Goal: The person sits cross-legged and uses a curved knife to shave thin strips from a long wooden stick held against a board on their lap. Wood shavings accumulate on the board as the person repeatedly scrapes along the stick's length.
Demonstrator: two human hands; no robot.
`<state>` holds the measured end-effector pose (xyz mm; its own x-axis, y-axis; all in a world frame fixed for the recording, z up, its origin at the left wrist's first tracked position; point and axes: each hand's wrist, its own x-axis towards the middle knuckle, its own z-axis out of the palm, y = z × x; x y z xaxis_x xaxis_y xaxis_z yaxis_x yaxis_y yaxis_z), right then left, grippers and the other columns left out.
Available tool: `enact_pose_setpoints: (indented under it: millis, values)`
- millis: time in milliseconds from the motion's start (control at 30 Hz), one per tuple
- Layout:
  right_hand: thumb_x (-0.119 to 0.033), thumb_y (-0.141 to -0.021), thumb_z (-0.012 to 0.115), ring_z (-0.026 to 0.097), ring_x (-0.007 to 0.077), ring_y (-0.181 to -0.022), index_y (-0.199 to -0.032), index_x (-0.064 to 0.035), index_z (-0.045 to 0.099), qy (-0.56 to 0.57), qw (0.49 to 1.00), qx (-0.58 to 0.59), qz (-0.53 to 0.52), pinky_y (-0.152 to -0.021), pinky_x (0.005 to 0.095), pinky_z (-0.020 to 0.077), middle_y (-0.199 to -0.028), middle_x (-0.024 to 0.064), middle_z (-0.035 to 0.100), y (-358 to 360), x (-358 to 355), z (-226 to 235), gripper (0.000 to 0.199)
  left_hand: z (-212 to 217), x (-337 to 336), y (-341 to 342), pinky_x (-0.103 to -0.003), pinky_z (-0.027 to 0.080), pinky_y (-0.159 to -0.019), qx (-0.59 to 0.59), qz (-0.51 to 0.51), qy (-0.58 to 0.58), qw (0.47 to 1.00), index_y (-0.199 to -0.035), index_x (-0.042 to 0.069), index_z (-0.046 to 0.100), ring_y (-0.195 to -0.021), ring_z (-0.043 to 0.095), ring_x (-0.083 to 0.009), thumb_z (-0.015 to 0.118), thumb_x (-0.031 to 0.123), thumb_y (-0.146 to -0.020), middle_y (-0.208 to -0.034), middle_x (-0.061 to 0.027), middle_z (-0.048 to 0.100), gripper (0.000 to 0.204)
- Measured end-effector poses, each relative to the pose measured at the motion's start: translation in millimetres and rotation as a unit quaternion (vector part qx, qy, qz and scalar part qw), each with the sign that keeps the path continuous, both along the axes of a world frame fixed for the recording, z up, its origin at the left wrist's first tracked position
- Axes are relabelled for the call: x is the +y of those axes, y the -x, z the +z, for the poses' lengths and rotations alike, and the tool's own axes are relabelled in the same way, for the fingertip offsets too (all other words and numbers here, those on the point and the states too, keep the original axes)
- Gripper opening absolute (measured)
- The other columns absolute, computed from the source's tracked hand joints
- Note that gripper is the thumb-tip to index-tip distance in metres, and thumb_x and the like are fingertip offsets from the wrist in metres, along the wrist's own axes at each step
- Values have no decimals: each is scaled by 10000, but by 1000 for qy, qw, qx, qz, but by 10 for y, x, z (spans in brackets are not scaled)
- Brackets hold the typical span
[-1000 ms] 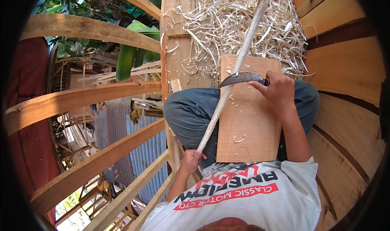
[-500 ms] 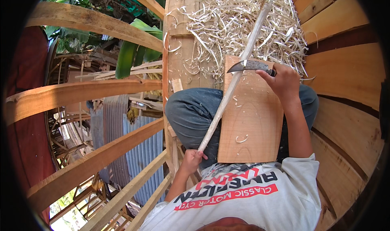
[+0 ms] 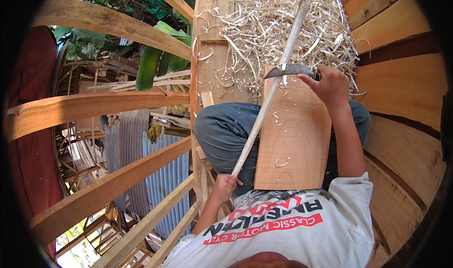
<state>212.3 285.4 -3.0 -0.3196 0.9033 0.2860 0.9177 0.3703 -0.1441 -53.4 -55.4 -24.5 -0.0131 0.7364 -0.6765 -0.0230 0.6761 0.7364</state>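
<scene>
My left hand (image 3: 225,188) is closed round the near end of a long, pale wooden stick (image 3: 267,103). The stick slants up and to the right, past my bent left knee and over a wooden board (image 3: 295,140) in my lap. In my right hand (image 3: 331,87) is the dark handle of a curved knife (image 3: 290,70). Its blade lies across the stick near the board's far edge, pointing left. A thin white shaving (image 3: 284,79) hangs at the blade. Small curls of wood rest on the board.
A thick heap of wood shavings (image 3: 288,32) covers the plank floor (image 3: 212,70) ahead. Wooden slats (image 3: 104,108) with gaps form the left side; wide planks (image 3: 401,88) wall the right. Beyond the slats are corrugated metal sheets (image 3: 165,173) and green leaves (image 3: 155,62).
The knife has shifted slightly away from me along the stick, and my right hand has risen with it. A shaving now hangs below the blade. My left hand keeps its grip.
</scene>
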Motion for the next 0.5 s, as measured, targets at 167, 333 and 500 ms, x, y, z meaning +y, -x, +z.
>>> enact_pose_setpoints:
  millis: [167, 333, 500]
  values:
    - [-786, -716, 548, 524, 214, -382, -487, -57, 477, -19, 1000, 5, 12, -388, 325, 433, -424, 74, 470, 18, 73, 2, 767, -32, 0, -22, -239, 283, -421, 17, -14, -5, 1000, -733, -90, 638, -440, 385, -80, 404, 659, -904, -495, -3, 441, 803]
    - [-786, -729, 530, 544, 242, -400, -495, -47, 494, -30, 999, 18, -12, -403, 349, 448, -439, 94, 490, -46, 258, -56, 776, -3, 27, -15, -240, 294, -437, 6, -4, -2, 1000, -724, -91, 635, -454, 384, -76, 430, 609, -917, -499, 5, 437, 755]
    - [-794, -739, 507, 583, 265, -452, -515, -34, 520, -20, 998, 16, -58, -440, 375, 473, -461, 124, 516, -135, 477, -62, 792, 14, 20, 0, -240, 308, -464, -5, 6, 6, 1000, -720, -81, 643, -483, 385, -71, 475, 505, -948, -512, 20, 435, 651]
